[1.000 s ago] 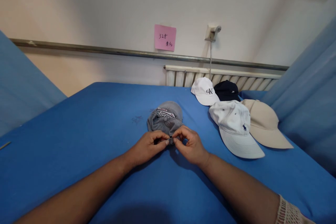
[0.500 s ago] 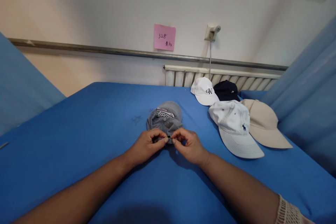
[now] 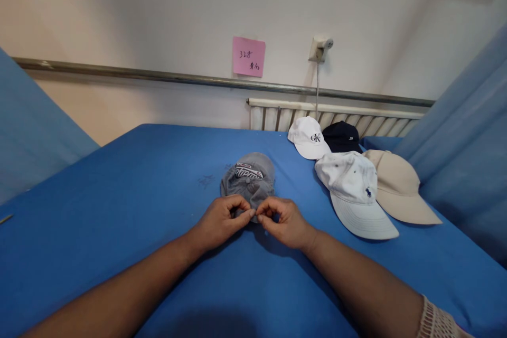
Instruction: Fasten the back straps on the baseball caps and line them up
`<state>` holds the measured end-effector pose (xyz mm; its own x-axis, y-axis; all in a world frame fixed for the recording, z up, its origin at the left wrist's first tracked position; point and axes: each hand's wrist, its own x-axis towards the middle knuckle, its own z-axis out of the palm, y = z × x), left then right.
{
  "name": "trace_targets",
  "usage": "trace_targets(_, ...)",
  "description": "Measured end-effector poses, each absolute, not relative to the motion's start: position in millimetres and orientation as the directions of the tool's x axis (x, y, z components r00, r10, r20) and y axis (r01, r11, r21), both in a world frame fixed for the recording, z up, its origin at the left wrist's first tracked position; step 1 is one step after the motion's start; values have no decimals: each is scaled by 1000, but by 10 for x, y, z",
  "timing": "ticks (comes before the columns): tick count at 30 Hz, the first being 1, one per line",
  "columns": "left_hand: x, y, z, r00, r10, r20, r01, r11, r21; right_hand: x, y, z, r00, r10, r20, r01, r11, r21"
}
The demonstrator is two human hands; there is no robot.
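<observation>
Closer together than a moment earlier, the fingers of our left hand (image 3: 224,222) and right hand (image 3: 288,223) meet at the back edge of a gray baseball cap (image 3: 253,182), covering the small dark gap that showed between them. We have the thumb and forefinger of each hand pinched nearly shut on that edge — tips almost touching, the exact grip on the fabric hidden.

Our gray cap rests mid-bench on a blue cover (image 3: 158,169), its lettered front and brim pointing away from us. To our right, four more caps sit grouped: a white "CK" cap (image 3: 308,136) beside a navy cap (image 3: 341,136) at the back, and a pale cap with a small dark emblem (image 3: 352,185) overlapping a beige cap (image 3: 400,185) nearer us. Beyond the bench — a pink note (image 3: 249,57) on the wall above a metal rail (image 3: 178,78).
</observation>
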<state>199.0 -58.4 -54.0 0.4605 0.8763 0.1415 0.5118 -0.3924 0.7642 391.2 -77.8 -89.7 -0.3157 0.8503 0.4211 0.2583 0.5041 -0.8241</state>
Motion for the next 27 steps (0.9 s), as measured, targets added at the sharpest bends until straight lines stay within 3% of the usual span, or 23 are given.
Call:
trace_targets(6,1946,-579,-513,579,801,151,518,-505,690,3922,-773,-899,-343,823,452,282,549,-787)
trace_targets(9,1923,-603,-479,697,701,150,477,-610,633,3934,-746,-925,-206,846,492,303,533,-790)
trace_targets(12,1898,-623,-446,753,653,85,439,-593,675,3953,-692,-971,-79,859,506,328,501,-801)
trace_targets(15,1859,-597,-421,658,751,61,461,-466,755,3967,-632,-1027,11,874,486,322,457,-829)
trace_targets(18,1799,-500,-429,464,871,162,502,-410,761,3968,-590,-1077,48,889,454,315,418,-852)
trace_targets(21,1732,-376,-492,385,897,216,585,-418,695,3960,-572,-1116,47,913,405,341,367,-866)
trace_targets(27,1721,-311,-628,569,810,145,686,-564,459,3949,-563,-1164,7,952,308,405,278,-871)
